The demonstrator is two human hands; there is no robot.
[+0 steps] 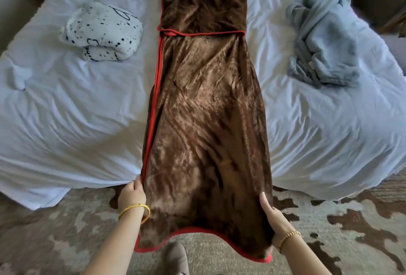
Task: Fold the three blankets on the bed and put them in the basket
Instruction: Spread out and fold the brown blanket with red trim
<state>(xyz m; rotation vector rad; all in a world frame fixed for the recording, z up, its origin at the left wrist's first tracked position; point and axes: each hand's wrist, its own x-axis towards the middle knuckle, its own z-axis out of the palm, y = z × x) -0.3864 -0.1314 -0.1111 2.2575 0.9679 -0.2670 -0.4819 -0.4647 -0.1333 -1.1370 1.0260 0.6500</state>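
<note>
Gripping brown blanket (206, 120) edges with curled fingers, left hand (133, 193) at seven o'clock, right hand (271, 213) at five: soft, limp, probably light.

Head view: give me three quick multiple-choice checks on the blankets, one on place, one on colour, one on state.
1. Where is the spotted white blanket?
A. On the bed, left of the brown blanket
B. On the floor
C. Held in a hand

2. What colour is the brown blanket's trim?
A. Blue
B. Red
C. White

3. What state is the grey blanket in?
A. Neatly folded
B. Spread flat
C. Crumpled in a heap

Key: 1 A, it lies folded on the sheet there. 2 B, a red border runs along its edges. 3 C, it lies bunched at right, while left hand and right hand hold the brown one.
</note>
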